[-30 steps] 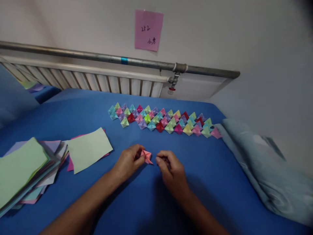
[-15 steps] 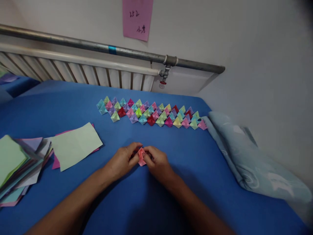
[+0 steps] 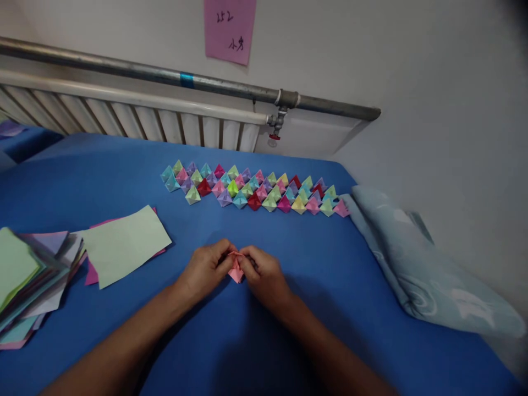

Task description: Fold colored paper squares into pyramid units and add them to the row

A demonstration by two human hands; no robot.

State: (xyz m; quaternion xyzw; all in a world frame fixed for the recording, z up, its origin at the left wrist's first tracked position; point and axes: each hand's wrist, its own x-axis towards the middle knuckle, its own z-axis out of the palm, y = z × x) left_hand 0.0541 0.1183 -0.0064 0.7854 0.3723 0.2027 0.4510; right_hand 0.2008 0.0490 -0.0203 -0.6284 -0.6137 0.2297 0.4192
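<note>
A small folded salmon-pink paper [image 3: 236, 273] is held between both hands above the blue tabletop. My left hand [image 3: 208, 269] pinches its left upper edge between thumb and fingers. From the other side, my right hand [image 3: 266, 275] grips the upper right part, its thumb lying on the front of the paper. The paper's lower tip points toward me. Beyond the hands, several rows of small folded paper pieces [image 3: 254, 201] in many colours lie side by side.
At the left lie a pale green sheet [image 3: 126, 246] over a magenta one and a fanned stack of coloured paper [image 3: 39, 280]. A folded grey-blue cloth [image 3: 412, 264] rests on the right. Behind the blue table [image 3: 124, 181] are a radiator [image 3: 150, 122] and a metal pipe [image 3: 127, 69].
Both thumbs have shifted upward on the pink paper, and its lower part now shows more widely. The rows, sheets and cloth have stayed in place, while the camera view has shifted slightly.
</note>
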